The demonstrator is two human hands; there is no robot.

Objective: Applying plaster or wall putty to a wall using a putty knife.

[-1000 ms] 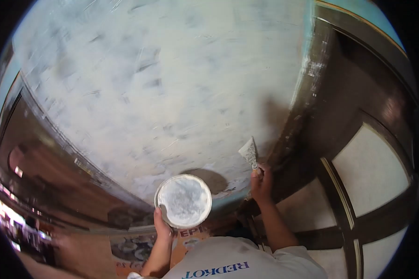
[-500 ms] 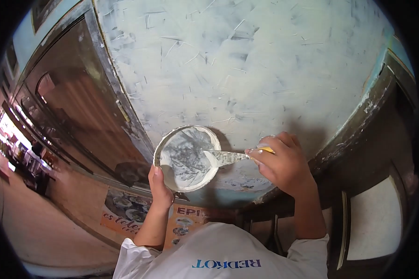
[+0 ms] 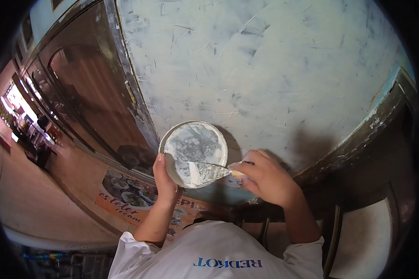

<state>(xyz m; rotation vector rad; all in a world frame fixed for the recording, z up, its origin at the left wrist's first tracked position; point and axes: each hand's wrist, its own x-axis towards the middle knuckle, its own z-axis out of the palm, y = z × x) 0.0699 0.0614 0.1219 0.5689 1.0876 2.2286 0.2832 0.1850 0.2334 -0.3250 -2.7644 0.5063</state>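
My left hand [image 3: 166,179] grips a round white tub [image 3: 223,139] by its left side, thumb up over the rim. Grey-white filler paste [image 3: 193,142] coats the tub's bottom and inner wall. In my right hand [image 3: 267,179] is a putty knife [image 3: 214,172], its yellowish handle mostly hidden by my closed fingers. The blade reaches left over the tub's lower right rim, with a thick strip of white paste along its tip edge. Just beyond the tub stands the wall [image 3: 246,69], smeared with patchy pale filler and streaked with scrape marks.
A dark door frame [image 3: 121,46] with a brown panel borders the wall on the left. Along the right runs a worn dark wooden edge [image 3: 358,130]. Below the tub hangs an orange printed banner [image 3: 125,204]. A pale panel [image 3: 363,242] stands at lower right.
The putty knife has moved left and down, further into the tub, and a thicker strip of paste shows on its blade. Tub and left hand have shifted slightly right in view.
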